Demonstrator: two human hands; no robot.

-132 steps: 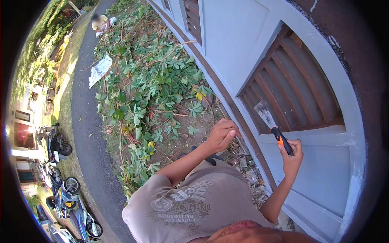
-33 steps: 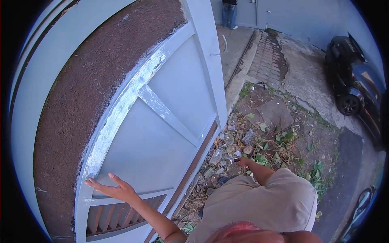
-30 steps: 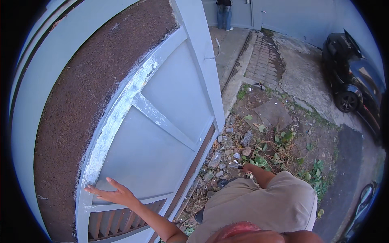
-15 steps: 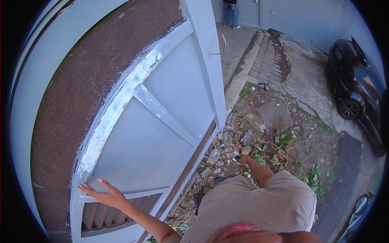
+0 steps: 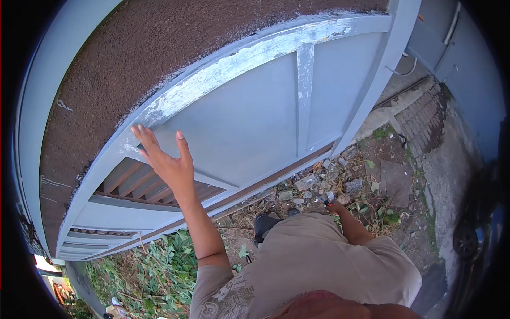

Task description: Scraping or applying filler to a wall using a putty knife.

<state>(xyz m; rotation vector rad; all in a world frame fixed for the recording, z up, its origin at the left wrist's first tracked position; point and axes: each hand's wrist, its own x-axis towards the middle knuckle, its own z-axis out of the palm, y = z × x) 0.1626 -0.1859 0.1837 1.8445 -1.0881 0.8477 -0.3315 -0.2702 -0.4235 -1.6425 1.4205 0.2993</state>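
My left hand (image 5: 167,165) is raised with fingers spread, its palm flat against the blue-grey gate panel (image 5: 249,122), just under the curved frame (image 5: 228,64) where the paint is scraped pale. Brown louvred slats (image 5: 133,186) sit right below that hand. My right hand (image 5: 336,206) hangs low beside my hip, above the rubble. It is small in view and mostly hidden by my forearm, so whether it holds anything is unclear.
A rough brown wall (image 5: 159,48) arches over the gate. Stones and rubble (image 5: 319,181) lie along the gate's foot, with leafy plants (image 5: 154,266) at lower left. A dark vehicle (image 5: 473,234) stands at the right edge. My dark shoe (image 5: 264,226) is near the gate.
My head has turned, shifting the gate across the view. My left hand has risen from the lower frame to press higher on the panel. My right arm stays down.
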